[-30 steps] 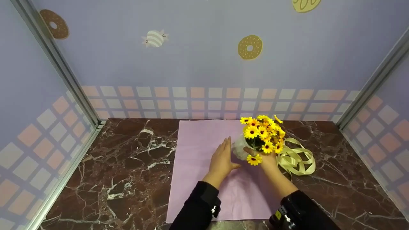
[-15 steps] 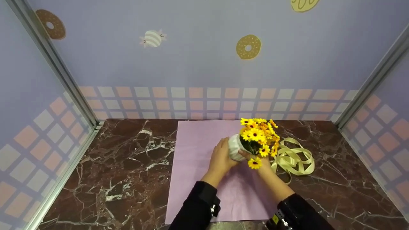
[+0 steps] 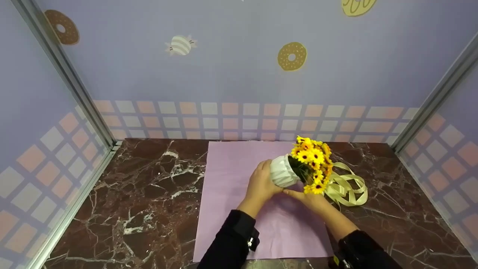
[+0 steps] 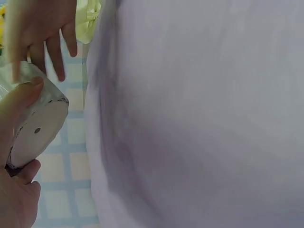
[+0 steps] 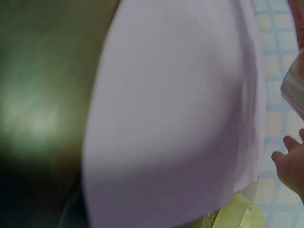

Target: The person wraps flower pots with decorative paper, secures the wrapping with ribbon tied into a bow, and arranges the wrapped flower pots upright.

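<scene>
One white pleated pot [image 3: 283, 172] of yellow daisy-like flowers [image 3: 316, 156] tilts right, gripped by left hand [image 3: 261, 183]. Right hand [image 3: 313, 201]: fingers extended, just beside pot.

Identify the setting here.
Probably a purpose-built work booth, maybe a staged recording set: patterned wall panels on three sides, metal corner rails where they meet, and a marble-look tabletop between them.

In head view we've the sheet [image 3: 227, 209] on the tabletop [image 3: 149, 201], far edge nr the back wall [image 3: 239, 78]. Over sheet's R half: the pot [image 3: 283, 172], tipped R, w/ flowers [image 3: 314, 158] in its R end. L hand [image 3: 260, 185]'s at pot's L; R hand [image 3: 313, 203]'s just before flowers. Ribbon [image 3: 340, 192]: R of sheet.
</scene>
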`<action>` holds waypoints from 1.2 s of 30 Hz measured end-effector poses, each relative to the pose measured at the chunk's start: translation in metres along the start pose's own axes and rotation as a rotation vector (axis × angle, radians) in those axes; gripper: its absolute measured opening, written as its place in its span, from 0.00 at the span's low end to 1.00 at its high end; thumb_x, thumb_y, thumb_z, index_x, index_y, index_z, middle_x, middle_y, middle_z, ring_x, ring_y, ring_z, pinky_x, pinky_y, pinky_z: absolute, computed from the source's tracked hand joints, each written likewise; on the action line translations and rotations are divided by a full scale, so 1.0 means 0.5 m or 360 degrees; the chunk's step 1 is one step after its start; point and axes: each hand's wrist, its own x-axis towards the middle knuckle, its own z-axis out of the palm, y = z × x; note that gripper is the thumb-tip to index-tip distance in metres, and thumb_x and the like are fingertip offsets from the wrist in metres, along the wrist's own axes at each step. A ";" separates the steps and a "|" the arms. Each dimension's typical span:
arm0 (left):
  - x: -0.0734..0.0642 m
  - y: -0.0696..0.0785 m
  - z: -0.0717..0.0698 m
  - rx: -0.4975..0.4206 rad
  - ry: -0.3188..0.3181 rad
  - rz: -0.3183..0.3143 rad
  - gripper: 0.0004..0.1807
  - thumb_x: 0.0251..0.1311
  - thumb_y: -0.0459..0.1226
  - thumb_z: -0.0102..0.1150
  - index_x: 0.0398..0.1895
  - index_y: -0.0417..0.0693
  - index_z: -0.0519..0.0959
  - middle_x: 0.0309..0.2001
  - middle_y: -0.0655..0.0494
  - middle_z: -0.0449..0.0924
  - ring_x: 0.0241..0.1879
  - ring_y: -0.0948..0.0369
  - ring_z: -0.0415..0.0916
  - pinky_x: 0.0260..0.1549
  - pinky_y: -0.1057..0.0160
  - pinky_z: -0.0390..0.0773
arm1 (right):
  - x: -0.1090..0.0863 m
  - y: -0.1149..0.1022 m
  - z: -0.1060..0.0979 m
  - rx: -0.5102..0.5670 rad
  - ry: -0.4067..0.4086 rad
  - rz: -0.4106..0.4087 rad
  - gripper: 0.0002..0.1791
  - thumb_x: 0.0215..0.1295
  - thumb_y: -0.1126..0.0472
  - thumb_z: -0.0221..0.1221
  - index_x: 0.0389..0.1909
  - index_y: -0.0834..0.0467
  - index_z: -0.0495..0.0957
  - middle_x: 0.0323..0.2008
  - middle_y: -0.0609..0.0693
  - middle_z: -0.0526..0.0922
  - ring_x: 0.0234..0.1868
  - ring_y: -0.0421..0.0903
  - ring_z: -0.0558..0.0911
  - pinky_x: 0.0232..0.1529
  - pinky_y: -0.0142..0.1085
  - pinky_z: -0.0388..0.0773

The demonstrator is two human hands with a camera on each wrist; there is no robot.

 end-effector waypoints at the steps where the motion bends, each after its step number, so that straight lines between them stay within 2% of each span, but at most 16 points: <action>1: 0.001 0.000 0.000 -0.0003 0.0003 0.0002 0.49 0.31 0.43 0.83 0.60 0.32 0.70 0.55 0.40 0.75 0.54 0.48 0.75 0.57 0.56 0.73 | -0.006 0.002 -0.002 -0.0108 -0.0019 0.0047 0.38 0.65 0.52 0.64 0.66 0.72 0.64 0.54 0.64 0.76 0.58 0.54 0.74 0.63 0.44 0.67; 2: 0.002 -0.002 -0.001 -0.0005 0.0008 0.0004 0.49 0.31 0.43 0.83 0.59 0.32 0.70 0.55 0.40 0.75 0.54 0.48 0.75 0.56 0.56 0.73 | -0.011 0.001 -0.004 -0.0231 -0.0058 0.0121 0.39 0.64 0.49 0.64 0.66 0.72 0.64 0.53 0.67 0.77 0.57 0.57 0.75 0.62 0.46 0.68; 3: 0.003 -0.004 -0.002 -0.0008 0.0017 0.0005 0.49 0.31 0.44 0.82 0.59 0.32 0.71 0.54 0.40 0.75 0.53 0.48 0.75 0.56 0.56 0.73 | -0.020 -0.035 -0.011 -0.0248 -0.0057 0.0324 0.43 0.56 0.50 0.70 0.63 0.74 0.65 0.49 0.69 0.77 0.53 0.61 0.76 0.59 0.51 0.70; 4: 0.004 -0.007 -0.003 -0.0011 0.0025 0.0007 0.49 0.31 0.44 0.82 0.59 0.32 0.71 0.54 0.40 0.75 0.53 0.48 0.75 0.56 0.55 0.73 | -0.023 -0.037 -0.012 -0.0391 -0.0133 0.0387 0.44 0.56 0.48 0.69 0.64 0.73 0.64 0.48 0.72 0.78 0.52 0.63 0.77 0.58 0.52 0.71; 5: 0.004 -0.010 -0.004 -0.0010 0.0029 0.0005 0.49 0.31 0.44 0.82 0.59 0.32 0.70 0.54 0.39 0.75 0.53 0.48 0.75 0.56 0.55 0.73 | -0.027 -0.033 -0.011 -0.0568 -0.0194 0.0355 0.44 0.56 0.46 0.68 0.64 0.72 0.66 0.43 0.72 0.79 0.47 0.65 0.79 0.53 0.54 0.74; 6: 0.004 -0.013 -0.005 -0.0005 0.0038 0.0009 0.48 0.31 0.43 0.82 0.59 0.31 0.71 0.54 0.39 0.75 0.53 0.48 0.75 0.56 0.55 0.73 | -0.031 -0.032 -0.010 -0.0677 -0.0213 0.0248 0.45 0.56 0.47 0.68 0.67 0.70 0.63 0.44 0.72 0.79 0.46 0.66 0.79 0.52 0.55 0.74; 7: 0.005 -0.016 -0.005 0.0004 0.0036 0.0009 0.48 0.32 0.44 0.82 0.59 0.31 0.70 0.54 0.39 0.75 0.53 0.48 0.75 0.56 0.55 0.73 | -0.034 -0.033 -0.008 -0.0785 -0.0247 0.0175 0.49 0.56 0.46 0.68 0.71 0.69 0.58 0.54 0.74 0.74 0.51 0.70 0.76 0.56 0.59 0.70; 8: 0.005 -0.019 -0.006 0.0018 0.0034 0.0009 0.48 0.32 0.44 0.82 0.59 0.31 0.71 0.53 0.40 0.76 0.52 0.48 0.75 0.56 0.55 0.73 | -0.036 -0.035 -0.006 -0.0879 -0.0303 0.0123 0.50 0.57 0.43 0.67 0.71 0.67 0.58 0.59 0.73 0.71 0.55 0.70 0.73 0.59 0.60 0.67; 11: 0.006 -0.025 -0.007 0.0068 0.0030 0.0018 0.48 0.32 0.44 0.82 0.58 0.31 0.71 0.53 0.40 0.76 0.52 0.49 0.75 0.56 0.56 0.73 | -0.046 -0.047 0.001 -0.1020 -0.0505 0.0024 0.48 0.58 0.38 0.63 0.70 0.65 0.61 0.66 0.70 0.65 0.62 0.69 0.68 0.63 0.63 0.59; 13: 0.007 -0.027 -0.007 0.0107 0.0011 0.0020 0.48 0.32 0.45 0.81 0.58 0.32 0.71 0.53 0.41 0.75 0.53 0.49 0.74 0.57 0.57 0.73 | -0.050 -0.053 0.007 -0.1016 -0.0596 0.0017 0.47 0.58 0.38 0.63 0.69 0.65 0.65 0.72 0.65 0.56 0.69 0.67 0.58 0.67 0.63 0.47; 14: 0.008 -0.028 -0.007 0.0121 0.0002 0.0022 0.48 0.32 0.46 0.81 0.59 0.32 0.71 0.53 0.41 0.75 0.53 0.50 0.74 0.57 0.57 0.73 | -0.053 -0.055 0.010 -0.1015 -0.0624 0.0022 0.46 0.57 0.38 0.63 0.68 0.64 0.66 0.72 0.64 0.57 0.71 0.65 0.56 0.68 0.63 0.43; 17: 0.009 -0.028 -0.007 0.0166 -0.0037 0.0029 0.48 0.33 0.46 0.81 0.59 0.33 0.70 0.54 0.42 0.75 0.55 0.50 0.73 0.57 0.57 0.72 | -0.060 -0.056 0.018 -0.1021 -0.0644 0.0059 0.46 0.55 0.37 0.64 0.68 0.63 0.66 0.71 0.62 0.60 0.71 0.63 0.56 0.68 0.64 0.40; 21: 0.013 -0.027 -0.006 0.0184 -0.0051 0.0041 0.48 0.33 0.44 0.82 0.59 0.33 0.70 0.55 0.42 0.75 0.55 0.50 0.73 0.58 0.57 0.72 | -0.064 -0.054 0.031 -0.0938 -0.0611 0.0065 0.47 0.55 0.40 0.66 0.68 0.65 0.66 0.70 0.65 0.61 0.71 0.64 0.58 0.68 0.62 0.45; 26: 0.016 -0.025 0.002 0.0196 -0.0053 0.0070 0.47 0.33 0.45 0.82 0.59 0.34 0.71 0.54 0.44 0.75 0.55 0.51 0.73 0.57 0.58 0.72 | -0.066 -0.059 0.045 -0.0805 -0.0623 0.0093 0.47 0.56 0.41 0.65 0.68 0.68 0.64 0.71 0.67 0.57 0.71 0.67 0.55 0.68 0.59 0.51; 32: 0.019 -0.018 0.009 0.0240 -0.0079 0.0154 0.46 0.32 0.42 0.81 0.58 0.34 0.71 0.53 0.44 0.76 0.54 0.51 0.73 0.56 0.59 0.72 | -0.065 -0.069 0.052 -0.0724 -0.0606 0.0131 0.46 0.56 0.44 0.66 0.69 0.67 0.63 0.70 0.68 0.57 0.70 0.67 0.55 0.68 0.57 0.54; 36: 0.022 -0.016 0.019 0.0303 -0.0098 0.0175 0.45 0.33 0.42 0.81 0.58 0.35 0.70 0.53 0.46 0.76 0.53 0.51 0.73 0.55 0.58 0.74 | -0.066 -0.070 0.053 -0.0717 -0.0614 0.0129 0.47 0.57 0.44 0.66 0.69 0.67 0.63 0.71 0.68 0.57 0.70 0.68 0.54 0.68 0.57 0.54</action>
